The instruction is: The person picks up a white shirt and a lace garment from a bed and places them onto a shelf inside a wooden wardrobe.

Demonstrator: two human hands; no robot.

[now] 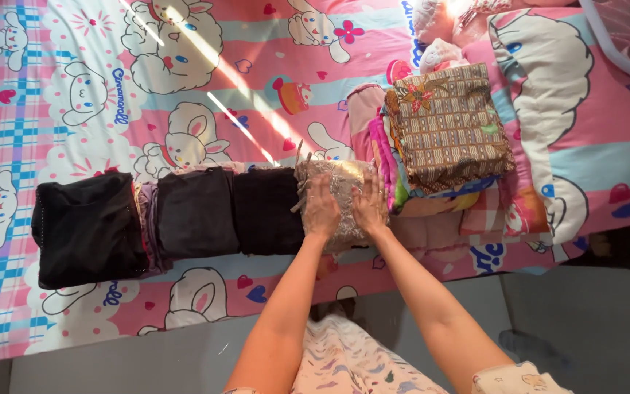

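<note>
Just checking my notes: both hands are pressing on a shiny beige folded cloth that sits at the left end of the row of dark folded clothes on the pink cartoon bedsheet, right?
Not quite. The head view shows the shiny beige folded cloth at the right end of the row of dark folded clothes, not the left. Both hands, left and right, do press on it, on the pink cartoon bedsheet.

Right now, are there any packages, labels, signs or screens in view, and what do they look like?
No packages, labels, signs or screens.
Bedsheet: pink and blue, cartoon rabbits, some printed lettering.
Folded shimmery beige cloth: under both hands, left hand, right hand.
</note>
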